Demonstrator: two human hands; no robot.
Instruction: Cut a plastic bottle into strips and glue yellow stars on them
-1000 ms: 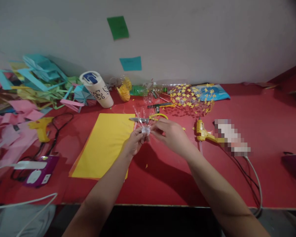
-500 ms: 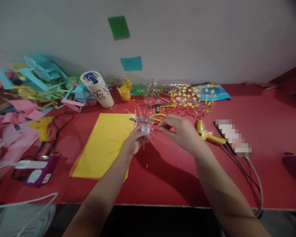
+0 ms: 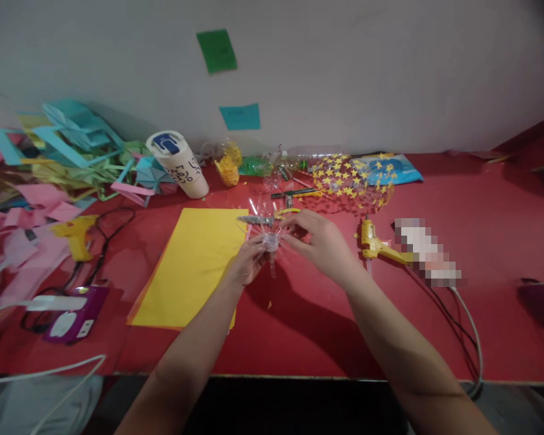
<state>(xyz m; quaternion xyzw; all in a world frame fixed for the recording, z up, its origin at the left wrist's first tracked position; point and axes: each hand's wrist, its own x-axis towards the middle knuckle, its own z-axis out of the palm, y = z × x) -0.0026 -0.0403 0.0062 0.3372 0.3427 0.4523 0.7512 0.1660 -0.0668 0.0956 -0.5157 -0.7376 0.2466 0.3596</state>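
Between my hands is a clear plastic bottle piece (image 3: 271,243) cut into thin strips that fan outward. My left hand (image 3: 248,260) grips it from the left with closed fingers. On the other side, the thumb and fingers of my right hand (image 3: 315,241) pinch at its strips, though exactly what lies between the fingertips is too small to see. Just behind the piece, scissors (image 3: 256,220) with yellow handles lie on the red table (image 3: 308,338). A stack of yellow paper sheets (image 3: 190,266) is under and beside my left forearm.
A yellow glue gun (image 3: 381,248) and a blurred-out flat device (image 3: 428,251) lie at right. Another glue gun (image 3: 76,235) and a purple power strip (image 3: 75,314) sit left. Behind stand a white tumbler (image 3: 181,166), folded paper shapes (image 3: 77,136) and a star-covered clear bottle (image 3: 344,175).
The bottle piece has turned slightly and shifted a little right. My right hand has moved slightly left, its fingertips closer to the strips. My left hand keeps its hold.
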